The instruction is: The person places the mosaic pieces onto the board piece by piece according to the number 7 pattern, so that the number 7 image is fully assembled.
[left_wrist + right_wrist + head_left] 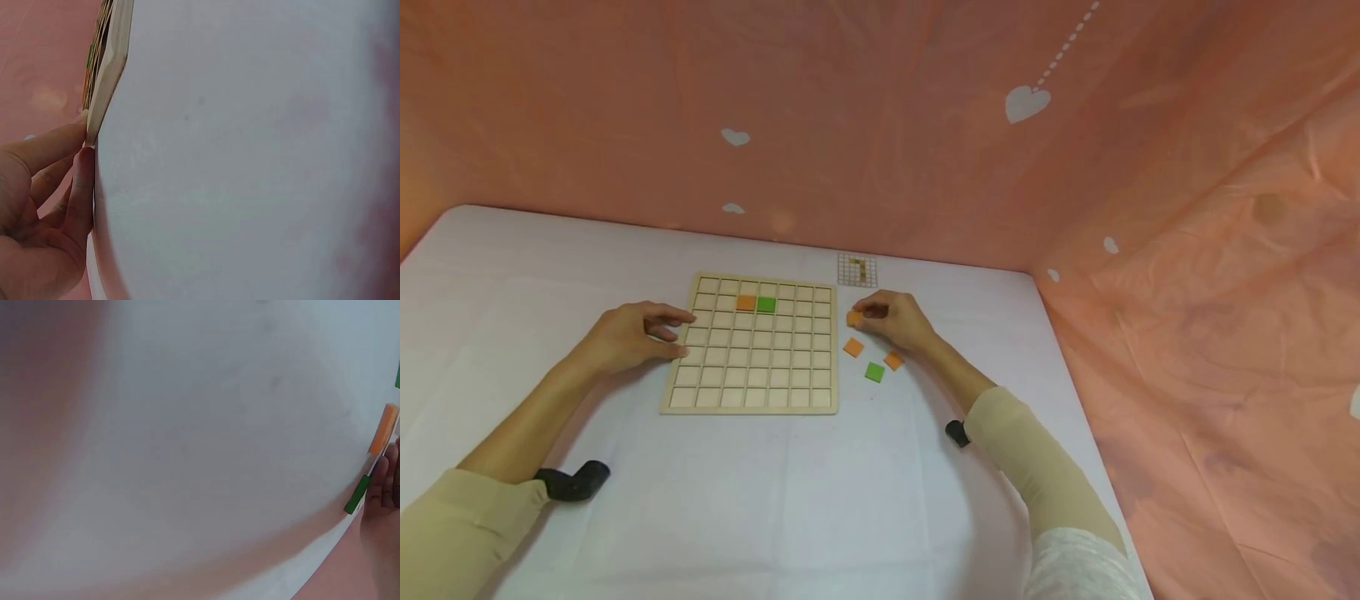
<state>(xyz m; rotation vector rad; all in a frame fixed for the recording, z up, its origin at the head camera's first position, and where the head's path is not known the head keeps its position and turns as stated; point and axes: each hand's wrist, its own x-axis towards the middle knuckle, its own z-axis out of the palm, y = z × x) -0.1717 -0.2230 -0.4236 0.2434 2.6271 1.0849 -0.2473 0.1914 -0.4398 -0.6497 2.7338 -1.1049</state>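
Observation:
In the head view my right hand (898, 321) pinches a small square orange tile (854, 318) between thumb and fingers, right of the wooden grid board (748, 410). My left hand (632, 333) lies at the board's left side, thumb and fingertips touching its edge. The left wrist view shows that hand's fingertips (82, 156) at the rim of the tilted-looking board (111, 87). On the board, an orange tile (746, 302) and a green tile (766, 304) sit side by side in the second row from the back.
Beside the board lie a loose orange tile (853, 347), another orange tile (892, 361) and a green tile (874, 372). A small card (857, 271) with a coloured grid pattern lies behind my right hand. The white table (850, 500) meets a pinkish-orange cloth (880, 125) at the back.

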